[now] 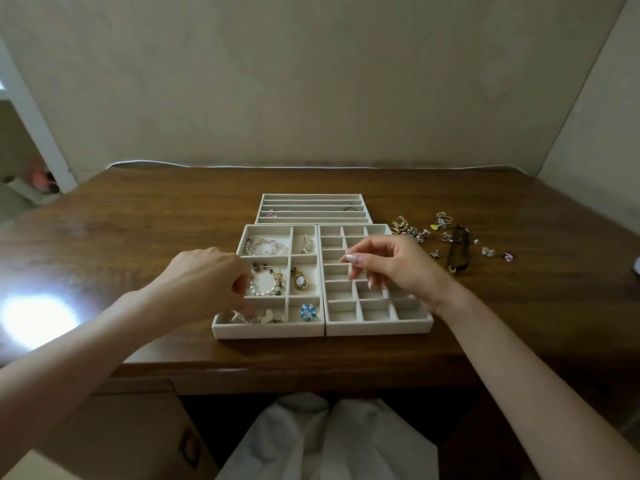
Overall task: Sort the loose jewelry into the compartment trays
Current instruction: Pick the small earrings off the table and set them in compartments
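Observation:
Three cream compartment trays sit mid-table. The left tray point(270, 330) holds pearl bracelets point(266, 282), a gold pendant point(300, 280), a blue flower piece point(307, 311) and a clip point(304, 243). My left hand point(204, 275) hovers over this tray's left side with fingers curled down; whether it holds anything is hidden. The right tray point(377, 326) has many small cells. Above it my right hand point(391, 268) pinches a tiny jewelry piece point(350, 271) between thumb and forefinger. The back tray point(311, 196) has long slots with two small items. Loose jewelry point(422, 233) lies to the right.
A black cord necklace point(457, 252) and scattered small earrings point(488, 251) lie right of the trays on the brown wooden table point(138, 230). A wall stands behind the table. Glare brightens the table's left edge. My lap and a drawer are below the front edge.

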The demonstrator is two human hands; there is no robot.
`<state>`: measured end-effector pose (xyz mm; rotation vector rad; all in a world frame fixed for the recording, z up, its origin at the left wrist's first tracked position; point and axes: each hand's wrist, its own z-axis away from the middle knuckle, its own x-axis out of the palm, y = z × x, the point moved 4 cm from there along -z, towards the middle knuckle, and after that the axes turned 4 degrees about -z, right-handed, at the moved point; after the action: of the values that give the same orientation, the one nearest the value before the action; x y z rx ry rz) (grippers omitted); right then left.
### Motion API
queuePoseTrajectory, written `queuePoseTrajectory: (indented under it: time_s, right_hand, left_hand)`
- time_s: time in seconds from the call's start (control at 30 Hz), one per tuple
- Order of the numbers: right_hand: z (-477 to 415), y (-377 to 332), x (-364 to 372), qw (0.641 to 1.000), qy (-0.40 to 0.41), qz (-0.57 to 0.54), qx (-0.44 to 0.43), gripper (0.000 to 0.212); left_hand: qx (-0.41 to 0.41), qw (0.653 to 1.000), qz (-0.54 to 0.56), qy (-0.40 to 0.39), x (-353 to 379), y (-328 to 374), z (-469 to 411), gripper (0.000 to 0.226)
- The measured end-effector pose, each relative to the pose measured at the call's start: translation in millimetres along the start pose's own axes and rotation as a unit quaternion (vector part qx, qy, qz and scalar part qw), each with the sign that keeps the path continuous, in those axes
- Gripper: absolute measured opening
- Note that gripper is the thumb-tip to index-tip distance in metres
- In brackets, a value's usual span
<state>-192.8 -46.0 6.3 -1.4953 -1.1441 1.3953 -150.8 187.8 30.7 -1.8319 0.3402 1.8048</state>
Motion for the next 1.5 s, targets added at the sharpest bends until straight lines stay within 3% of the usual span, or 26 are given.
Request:
queuePoseTrajectory:
  time_s: [0.13,0.33,0.47,0.67,0.8,0.97,1.17,1.27,1.33,1.5]
  right_hand:
    - [-0.2,-0.1,-4.2,1.0,0.013,-0.013,-0.004,0.013]
    - [2.8,1.0,-8.8,0.999,0.026,-0.019,-0.002,0.014]
    - [4.5,3.1,-10.6,0.999,0.031,-0.02,-0.002,0.01]
    - [4.2,3.4,-17.8,0.999,0.038,-0.019,-0.005,0.013]
    - [3.0,4.8,-29.5,0.998,0.061,-0.024,-0.008,0.014]
    - [-0.8,14.0,-42.7,0.996,0.092,0.012,0.004,0.012]
    - [-16.3,28.7,-96.7,0.961,0.253,0.115,0.008,0.012]
    - [-34.8,34.5,-121.2,0.942,0.291,0.17,0.01,0.016]
    - [-54.4,35.3,-128.8,0.937,0.272,0.221,0.013,0.019]
    - [-106.2,49.7,-117.6,0.921,0.126,0.359,0.085,0.025]
  left_hand:
    - [0.041,0.994,0.093,-0.026,-1.9,9.1,-1.9,0.027]
    - [0.056,0.993,0.087,-0.059,7.8,18.8,-7.2,0.022]
    - [0.065,0.997,0.042,-0.009,8.2,22.0,-8.2,0.019]
    - [0.06,0.989,0.117,-0.06,5.4,15.6,-14.3,0.018]
    - [0.06,0.981,0.182,0.03,-12.2,16.0,-25.6,0.016]
    - [0.093,0.943,0.281,0.152,-20.9,43.8,-62.1,0.009]
    - [0.134,0.913,0.317,0.22,-23.1,79.6,-122.9,0.018]
    - [0.121,0.91,0.321,0.234,-24.9,89.8,-153.7,0.022]
    - [0.108,0.91,0.326,0.233,-25.2,92.7,-173.1,0.022]
    - [0.091,0.914,0.333,0.213,-19.3,97.5,-208.1,0.017]
